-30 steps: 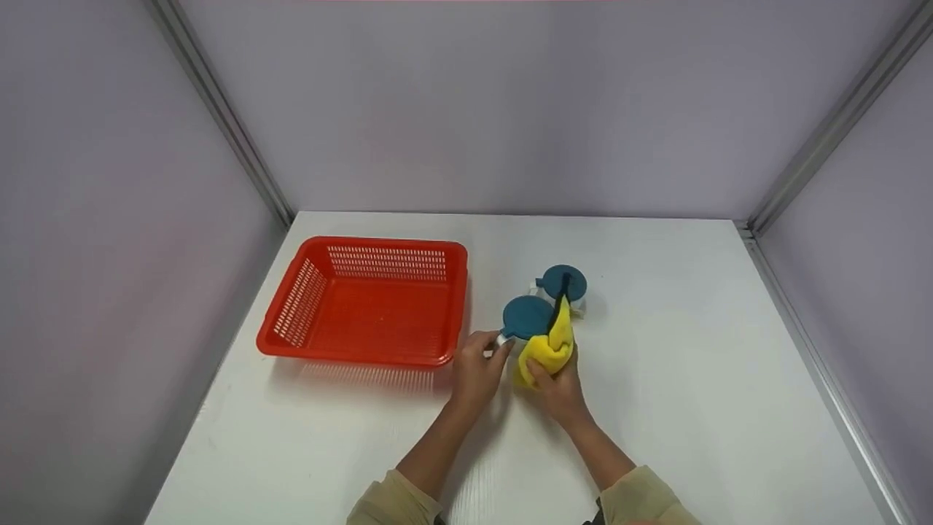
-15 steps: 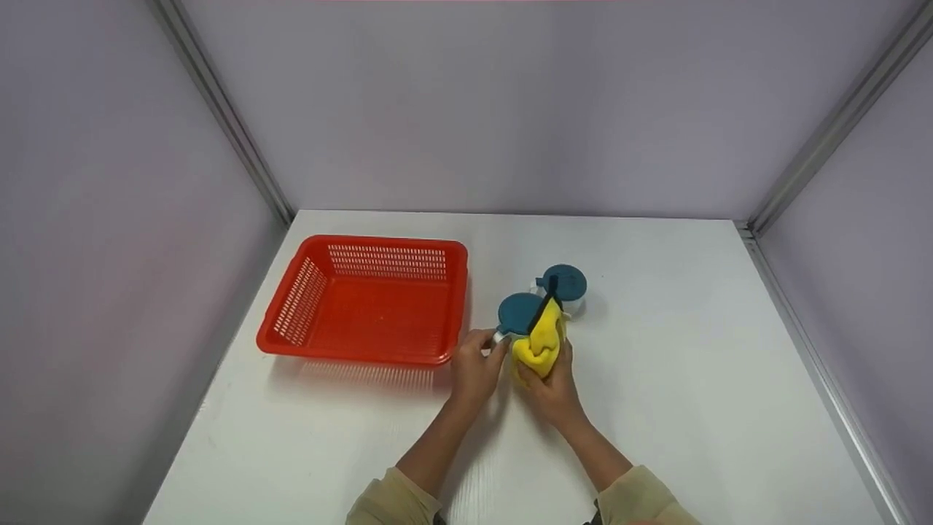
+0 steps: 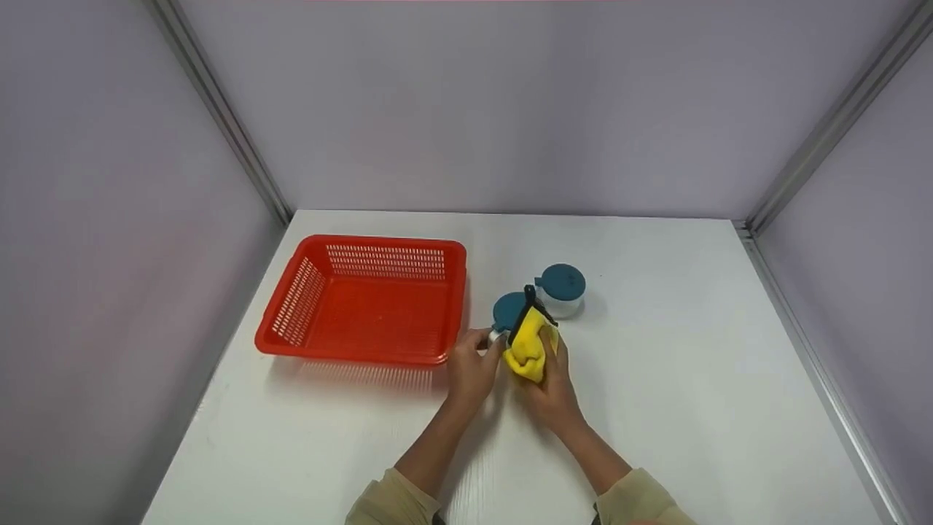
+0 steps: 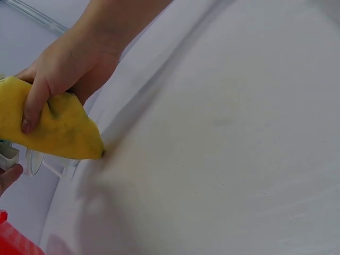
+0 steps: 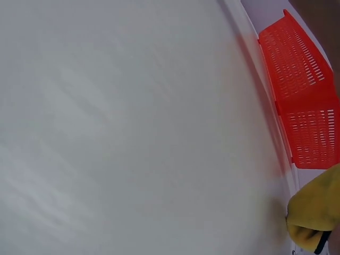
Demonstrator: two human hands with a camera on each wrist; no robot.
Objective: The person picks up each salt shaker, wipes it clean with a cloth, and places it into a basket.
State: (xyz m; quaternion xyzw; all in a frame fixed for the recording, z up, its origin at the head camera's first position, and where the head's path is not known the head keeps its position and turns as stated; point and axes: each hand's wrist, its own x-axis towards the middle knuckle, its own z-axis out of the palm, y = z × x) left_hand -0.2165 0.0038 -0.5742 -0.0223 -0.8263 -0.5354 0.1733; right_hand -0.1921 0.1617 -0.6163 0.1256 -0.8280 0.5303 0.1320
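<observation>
My left hand pinches the white handle of a clear jar with a teal lid. In my right hand is a bunched yellow cloth with black edging, pressed up against the jar's right side and hiding much of its body. The left wrist view shows the right thumb lying over the cloth, close beside the white handle. Behind them stands a second teal-lidded jar, upright and untouched. At the right wrist view's lower corner only the cloth shows.
A red plastic basket with slotted walls sits just left of my left hand, its inside bare. All of this rests on a white table, enclosed by pale panels at the back and sides.
The right hand and cloth have shifted left, and the right thumb has moved up over the cloth. The held jar has moved slightly left, leaving the second jar more visible.
</observation>
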